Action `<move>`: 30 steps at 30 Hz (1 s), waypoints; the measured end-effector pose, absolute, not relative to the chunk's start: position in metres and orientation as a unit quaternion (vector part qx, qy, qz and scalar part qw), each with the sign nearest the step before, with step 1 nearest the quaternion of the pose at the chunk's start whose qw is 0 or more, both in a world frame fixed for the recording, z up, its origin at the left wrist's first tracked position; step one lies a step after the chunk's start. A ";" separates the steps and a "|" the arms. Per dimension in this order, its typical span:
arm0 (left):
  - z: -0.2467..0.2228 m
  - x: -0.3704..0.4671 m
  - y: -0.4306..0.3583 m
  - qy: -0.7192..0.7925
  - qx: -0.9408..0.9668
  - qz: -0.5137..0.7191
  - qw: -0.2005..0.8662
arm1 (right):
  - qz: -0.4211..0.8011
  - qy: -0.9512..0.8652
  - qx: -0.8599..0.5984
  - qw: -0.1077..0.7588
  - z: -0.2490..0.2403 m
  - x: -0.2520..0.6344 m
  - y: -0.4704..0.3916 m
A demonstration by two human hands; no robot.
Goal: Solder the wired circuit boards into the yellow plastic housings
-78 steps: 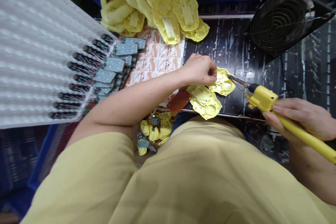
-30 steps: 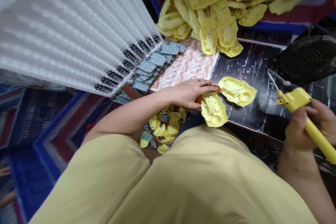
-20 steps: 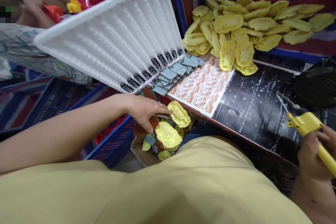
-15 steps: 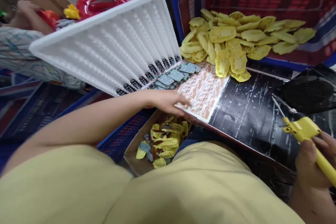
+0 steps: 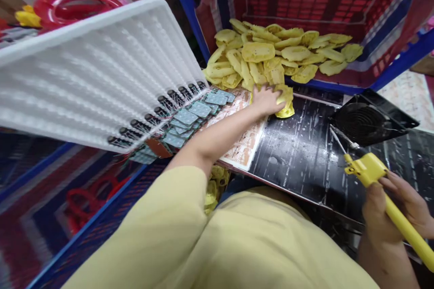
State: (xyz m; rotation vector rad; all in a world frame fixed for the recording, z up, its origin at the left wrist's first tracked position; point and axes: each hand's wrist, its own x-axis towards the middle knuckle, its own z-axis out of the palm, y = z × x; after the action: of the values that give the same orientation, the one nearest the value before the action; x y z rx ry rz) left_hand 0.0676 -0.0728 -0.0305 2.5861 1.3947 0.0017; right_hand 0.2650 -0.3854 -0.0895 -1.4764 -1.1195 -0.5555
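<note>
My left hand [image 5: 266,100] is stretched far forward and rests on a yellow plastic shell [image 5: 285,104] at the near edge of a big pile of yellow shells [image 5: 271,56]. Its fingers curl over that shell; whether they grip it I cannot tell. My right hand [image 5: 389,207] is low at the right and holds a yellow-handled soldering iron [image 5: 368,169] with its metal tip pointing up-left over the black work mat [image 5: 305,153].
A white ribbed tray [image 5: 88,67] slopes at the left, with small grey circuit boards [image 5: 190,115] at its lower end. A black fan [image 5: 366,122] sits at the right. A box of finished yellow parts [image 5: 213,187] lies by my lap. Blue crates surround the bench.
My left hand dropped the two worked shells into the box by my lap, then reached forward to the shell pile. The right hand kept the soldering iron, drawn back to the right.
</note>
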 end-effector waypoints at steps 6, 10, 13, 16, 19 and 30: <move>-0.044 -0.006 -0.117 0.439 0.884 -0.024 0.161 | -0.236 -0.494 -0.613 0.570 -0.094 0.267 -0.382; -0.051 -0.020 -0.153 0.302 0.943 -0.062 0.129 | -0.155 -0.588 -0.604 0.515 -0.071 0.254 -0.368; -0.047 -0.019 -0.173 0.206 0.970 -0.095 0.090 | -0.060 -0.705 -0.583 0.399 -0.050 0.251 -0.342; -0.045 -0.015 -0.189 0.183 0.974 -0.111 0.071 | -0.041 -0.738 -0.561 0.373 -0.045 0.249 -0.296; -0.048 -0.013 -0.201 0.199 0.974 -0.086 0.060 | -0.032 -0.736 -0.583 0.343 -0.059 0.237 -0.237; -0.059 -0.023 -0.148 0.110 0.987 -0.077 0.091 | 0.021 -0.705 -0.645 0.293 -0.084 0.240 -0.176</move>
State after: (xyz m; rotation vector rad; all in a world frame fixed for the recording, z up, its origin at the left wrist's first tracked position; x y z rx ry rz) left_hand -0.0230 -0.1479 -0.0586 2.9311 0.3279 -0.2302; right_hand 0.2400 -0.1757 -0.0838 -1.7182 -1.8779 0.0565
